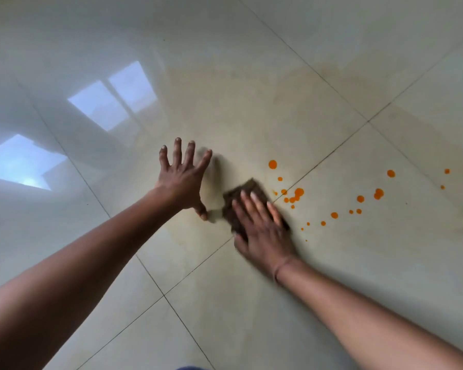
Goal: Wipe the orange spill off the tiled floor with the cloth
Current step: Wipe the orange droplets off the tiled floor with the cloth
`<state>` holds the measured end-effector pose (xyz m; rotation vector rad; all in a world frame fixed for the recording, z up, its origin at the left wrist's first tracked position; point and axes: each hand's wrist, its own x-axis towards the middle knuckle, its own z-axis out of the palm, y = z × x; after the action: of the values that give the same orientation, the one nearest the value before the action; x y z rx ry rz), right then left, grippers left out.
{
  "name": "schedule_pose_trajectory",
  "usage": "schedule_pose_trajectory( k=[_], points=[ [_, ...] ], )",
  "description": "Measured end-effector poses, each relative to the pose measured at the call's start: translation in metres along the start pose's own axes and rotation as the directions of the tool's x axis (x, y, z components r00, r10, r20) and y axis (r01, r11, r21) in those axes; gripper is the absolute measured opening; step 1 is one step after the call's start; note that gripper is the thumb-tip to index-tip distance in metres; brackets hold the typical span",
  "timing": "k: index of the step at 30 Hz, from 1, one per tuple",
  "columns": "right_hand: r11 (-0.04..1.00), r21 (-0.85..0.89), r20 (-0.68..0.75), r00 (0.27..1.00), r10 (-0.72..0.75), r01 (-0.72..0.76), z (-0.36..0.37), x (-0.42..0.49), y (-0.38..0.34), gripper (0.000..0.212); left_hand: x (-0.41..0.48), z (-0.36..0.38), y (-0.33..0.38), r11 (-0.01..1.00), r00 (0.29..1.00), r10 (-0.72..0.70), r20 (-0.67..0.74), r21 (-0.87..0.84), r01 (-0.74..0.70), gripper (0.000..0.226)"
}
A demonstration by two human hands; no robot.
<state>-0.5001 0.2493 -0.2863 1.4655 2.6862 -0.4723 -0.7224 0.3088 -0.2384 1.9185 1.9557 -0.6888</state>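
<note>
A dark brown cloth (247, 189) lies flat on the glossy pale tiled floor (278, 89). My right hand (262, 231) presses down on it with the fingers laid flat; the hand is blurred. Orange drops of the spill (298, 193) are scattered just right of the cloth, across a grout line, and trail off to the right edge as smaller drops (378, 194). My left hand (183, 180) rests on the floor to the left of the cloth, fingers spread wide, holding nothing.
Dark grout lines (332, 153) cross the floor diagonally. Bright window reflections (112, 100) shine on the tiles at the left. A faint yellowish smear (225, 84) tints the tiles beyond the hands.
</note>
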Motion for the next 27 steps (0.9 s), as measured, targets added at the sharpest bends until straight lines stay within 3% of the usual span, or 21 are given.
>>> schedule_pose_trajectory(
  k=[3, 8, 10, 15, 21, 23, 25, 27],
  points=[
    [0.979, 0.009, -0.047, 0.978, 0.203, -0.202, -0.012, 0.05, 0.006, 0.071, 0.022, -0.012, 0.022, 0.999, 0.999, 0.038, -0.001, -0.021, -0.038, 0.161],
    [0.994, 0.025, -0.045, 0.993, 0.107, -0.106, 0.01, -0.038, -0.01, 0.073, 0.038, -0.022, 0.033, 0.998, 0.996, 0.062, 0.058, 0.004, -0.063, 0.163],
    [0.996, 0.031, -0.035, 0.996, 0.081, -0.08, 0.01, -0.035, -0.001, 0.072, 0.037, -0.023, 0.035, 0.998, 0.996, 0.056, 0.07, 0.012, -0.057, 0.163],
    [0.956, 0.068, -0.081, 0.954, 0.29, -0.285, -0.006, 0.044, 0.002, 0.073, 0.041, -0.023, 0.041, 0.998, 0.996, 0.04, 0.076, 0.053, -0.044, 0.165],
    [1.0, 0.02, -0.027, 0.999, 0.024, -0.024, 0.004, -0.033, 0.025, 0.074, 0.035, -0.031, 0.042, 0.993, 0.996, 0.061, 0.07, 0.102, -0.067, 0.163],
    [0.993, 0.011, -0.057, 0.991, 0.122, -0.122, -0.009, 0.011, 0.035, 0.071, 0.037, -0.032, 0.045, 0.99, 0.995, 0.061, 0.08, 0.122, -0.07, 0.165],
    [0.949, 0.055, -0.091, 0.945, 0.314, -0.31, -0.024, 0.068, 0.039, 0.069, 0.04, -0.029, 0.044, 0.99, 0.997, 0.046, 0.07, 0.128, -0.054, 0.166],
    [0.909, 0.089, -0.074, 0.908, 0.413, -0.407, -0.029, 0.091, 0.032, 0.069, 0.04, -0.029, 0.042, 0.989, 0.997, 0.048, 0.067, 0.135, -0.057, 0.167]
  ],
)
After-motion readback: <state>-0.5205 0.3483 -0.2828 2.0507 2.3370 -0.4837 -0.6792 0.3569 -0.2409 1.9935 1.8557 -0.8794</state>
